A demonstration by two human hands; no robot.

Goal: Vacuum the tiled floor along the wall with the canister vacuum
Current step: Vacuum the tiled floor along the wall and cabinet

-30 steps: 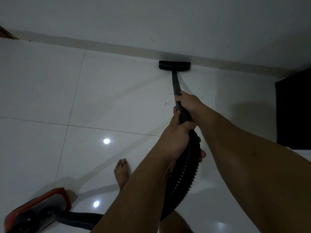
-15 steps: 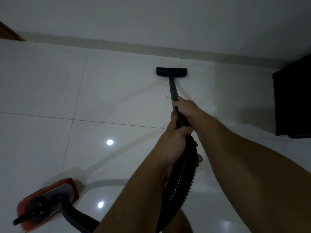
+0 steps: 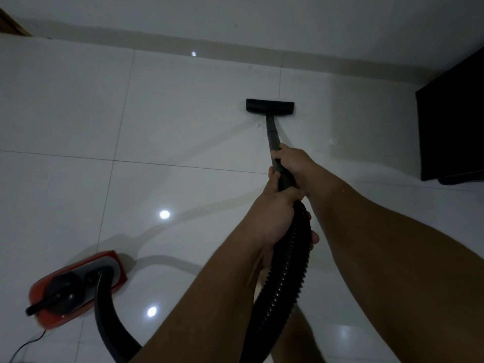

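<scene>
Behind left hand [image 3: 272, 218], hose [image 3: 285, 279] partly hidden; cabinet [image 3: 453, 127] cropped.

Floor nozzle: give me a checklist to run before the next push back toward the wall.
1. Right hand gripping the wand: ok.
2. Left hand gripping where wand meets the ribbed hose: ok.
3. Floor nozzle on the tile, square to the baseboard: ok.
4. Path from nozzle to baseboard free of objects: ok.
5. Dark cabinet at right, apart from the nozzle: ok.
6. Slack in the hose down to the red canister: cannot tell, its run passes behind the arm.
</scene>
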